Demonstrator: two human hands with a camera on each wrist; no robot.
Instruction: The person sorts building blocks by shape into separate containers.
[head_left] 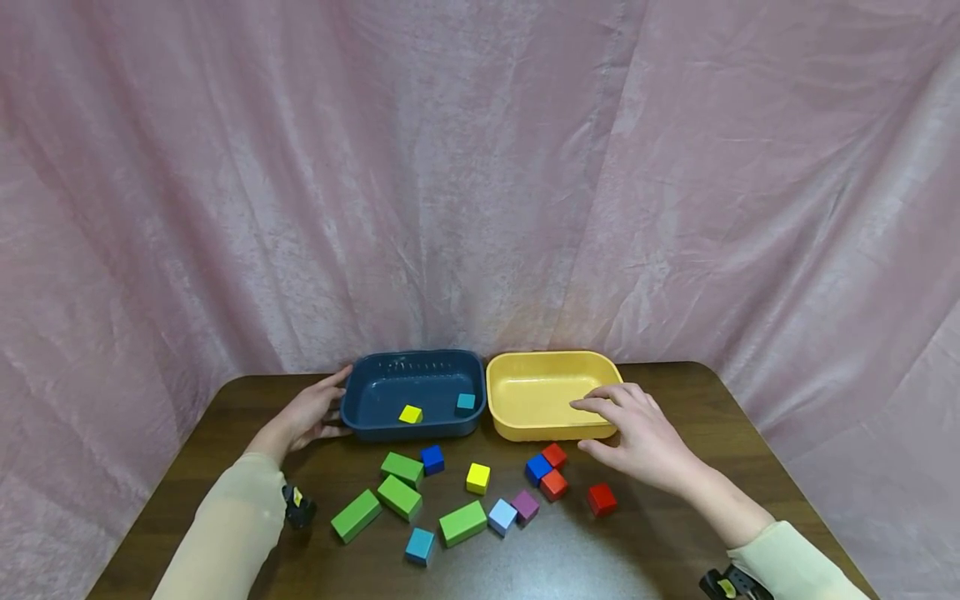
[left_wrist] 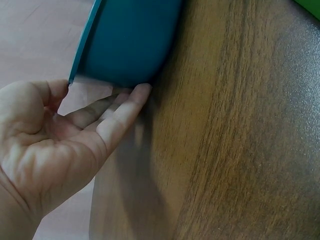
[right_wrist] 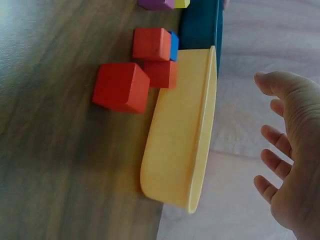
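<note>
At the left end of the dark blue basin (head_left: 416, 432), my left hand (head_left: 311, 414) holds its side. In the left wrist view the thumb is at the basin's rim and the other fingertips (left_wrist: 142, 90) are at its lower edge. My right hand (head_left: 637, 429) hovers at the right end of the yellow basin (head_left: 555, 433), fingers spread and slightly bent, nothing in them. A yellow cube (head_left: 410, 414) and a teal block (head_left: 466, 402) lie inside the blue basin. Nearest the right hand on the table are red cubes (head_left: 602, 499) and a blue cube (head_left: 537, 468).
Several green blocks (head_left: 356, 516) lie front left, with another blue cube (head_left: 432, 459) by them. A yellow cube (head_left: 477, 478), a light blue cube (head_left: 502, 517), a purple cube (head_left: 525, 506) and a teal cube (head_left: 420, 547) are around the middle. A pink curtain (head_left: 480, 183) hangs behind the table.
</note>
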